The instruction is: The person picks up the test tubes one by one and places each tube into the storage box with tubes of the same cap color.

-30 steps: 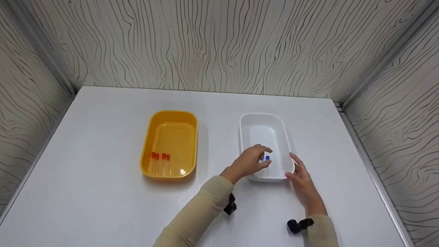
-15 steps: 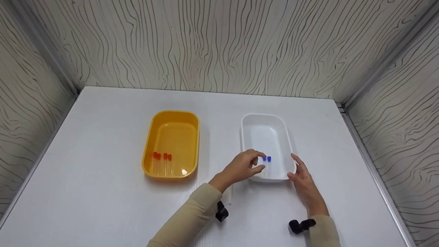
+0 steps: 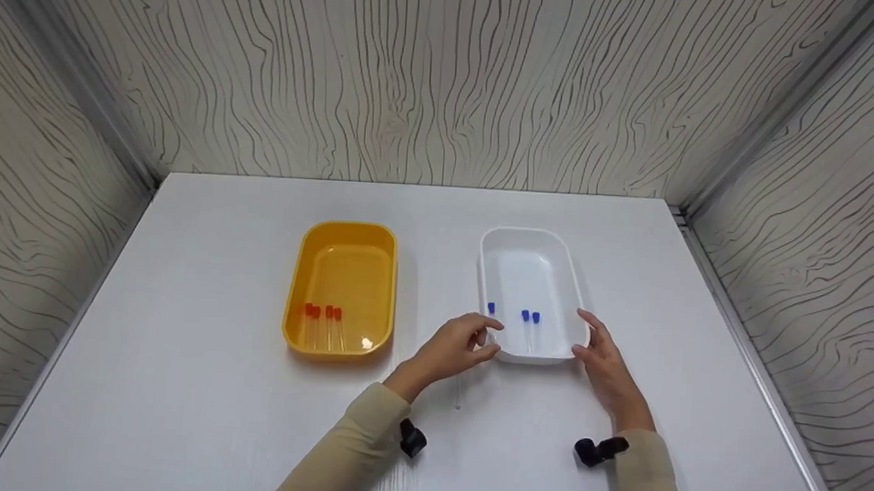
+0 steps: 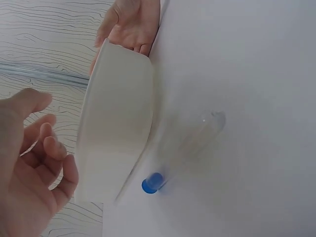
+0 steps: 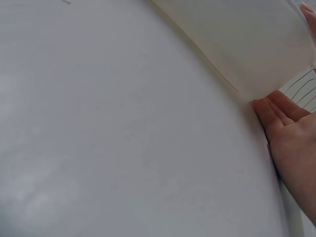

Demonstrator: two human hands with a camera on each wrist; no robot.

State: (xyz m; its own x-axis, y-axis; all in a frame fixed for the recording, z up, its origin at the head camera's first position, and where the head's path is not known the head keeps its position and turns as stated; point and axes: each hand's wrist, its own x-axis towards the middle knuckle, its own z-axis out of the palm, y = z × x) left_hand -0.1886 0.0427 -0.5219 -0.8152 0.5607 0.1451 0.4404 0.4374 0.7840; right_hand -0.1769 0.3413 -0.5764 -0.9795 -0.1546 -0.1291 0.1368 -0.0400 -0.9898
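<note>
My left hand [image 3: 452, 347] hovers at the left front rim of a white plastic tub [image 3: 524, 358], thumb and forefinger apart and nothing visible between them. My right hand [image 3: 610, 374] holds the tub's right front corner, thumb and fingers on either side of its wall. Two blue-capped clear tubes [image 3: 530, 329] lie side by side in the tub. Another blue cap [image 3: 491, 307] shows by its left wall, its tube hidden behind my left fingers. Outside the tub, a blue-capped tube [image 4: 192, 145] lies on the table; in the head view only its lower end shows below my left hand.
A yellow tub [image 3: 391, 273] stands to the left, with several red-capped tubes [image 3: 324, 322] near its front end. Patterned panels [image 3: 416, 80] enclose the white table [image 3: 175, 396] at the back and sides. A black wrist camera [image 3: 412, 440] sits on each sleeve.
My left hand has drawn back leftward from inside the white tub to its rim, leaving two blue-capped tubes side by side in view. My right hand stays on the tub's corner.
</note>
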